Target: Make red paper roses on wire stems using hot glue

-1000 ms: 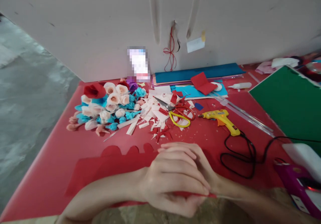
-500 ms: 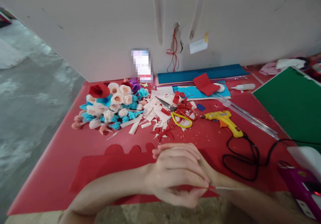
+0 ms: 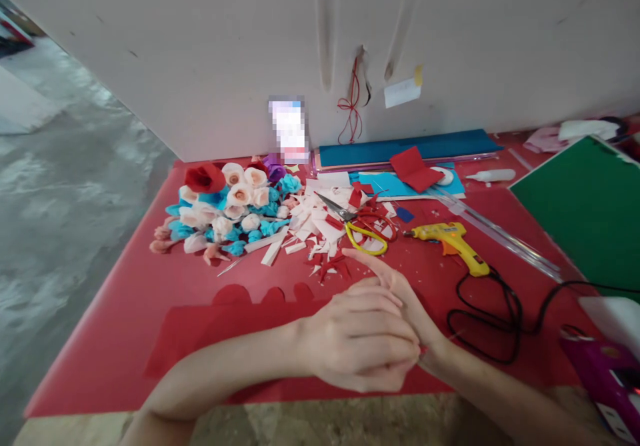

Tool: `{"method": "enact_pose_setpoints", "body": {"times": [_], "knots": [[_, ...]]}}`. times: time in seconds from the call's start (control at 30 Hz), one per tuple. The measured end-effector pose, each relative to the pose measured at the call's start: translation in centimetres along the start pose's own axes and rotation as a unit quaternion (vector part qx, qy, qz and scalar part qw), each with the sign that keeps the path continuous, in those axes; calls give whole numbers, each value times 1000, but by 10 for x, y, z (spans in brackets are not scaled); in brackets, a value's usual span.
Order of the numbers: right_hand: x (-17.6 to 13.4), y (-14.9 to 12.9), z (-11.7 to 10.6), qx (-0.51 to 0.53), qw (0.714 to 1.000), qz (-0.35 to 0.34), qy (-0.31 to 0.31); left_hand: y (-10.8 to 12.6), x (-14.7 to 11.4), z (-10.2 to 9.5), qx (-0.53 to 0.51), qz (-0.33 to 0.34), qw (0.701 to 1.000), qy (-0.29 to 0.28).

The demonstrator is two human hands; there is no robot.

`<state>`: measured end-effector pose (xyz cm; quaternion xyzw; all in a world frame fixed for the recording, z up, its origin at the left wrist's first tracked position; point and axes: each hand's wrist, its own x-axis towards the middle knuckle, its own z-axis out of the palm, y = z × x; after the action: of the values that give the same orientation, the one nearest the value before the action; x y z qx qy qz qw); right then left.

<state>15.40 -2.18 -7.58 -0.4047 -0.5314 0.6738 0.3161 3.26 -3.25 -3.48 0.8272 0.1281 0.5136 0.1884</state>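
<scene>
My left hand reaches in from the left and is closed, its fingertips pinched on a small piece of red paper. Only a sliver of that paper shows. Behind and against it is my right hand, with the index finger stretched out towards the paper scraps; its other fingers are hidden by the left hand. Under the left forearm lies a red paper sheet with rounded tabs cut along its far edge. Scissors with yellow and red handles rest on white and red paper scraps beyond the hands.
Several paper flowers are heaped at the left. A yellow glue gun with a black cord lies at the right. Behind are a propped phone, folded blue paper and a green board. A purple power strip sits at the right edge.
My right index finger has stretched out away from the clasped hands. The white strip that stuck out past the red paper no longer shows clearly. The view has shifted slightly.
</scene>
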Motion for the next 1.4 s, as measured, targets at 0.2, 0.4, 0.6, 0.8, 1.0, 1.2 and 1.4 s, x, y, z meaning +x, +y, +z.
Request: {"method": "enact_pose_setpoints", "body": {"times": [0.2, 0.4, 0.6, 0.8, 1.0, 1.2, 1.4], "knots": [[-3, -11, -33, -130, 986, -52, 90, 2, 6, -9, -116, -144, 981, 62], [-16, 1, -139, -341, 857, -76, 378, -2, 9, -30, -123, -220, 960, 119], [-21, 37, -197, -465, 815, 4, 346, -12, 13, -42, -99, -273, 945, 147], [-18, 46, -198, -464, 812, 29, 353, -24, 9, -46, -89, -366, 909, 177], [-23, 34, -191, -376, 834, 40, 403, -29, 11, -49, -85, -388, 899, 182], [-34, 3, -164, -208, 895, -16, 393, -27, 17, -54, -76, -379, 902, 194], [-45, -42, -126, -160, 924, -61, 343, -19, 20, -61, -45, -340, 922, 179]]}}
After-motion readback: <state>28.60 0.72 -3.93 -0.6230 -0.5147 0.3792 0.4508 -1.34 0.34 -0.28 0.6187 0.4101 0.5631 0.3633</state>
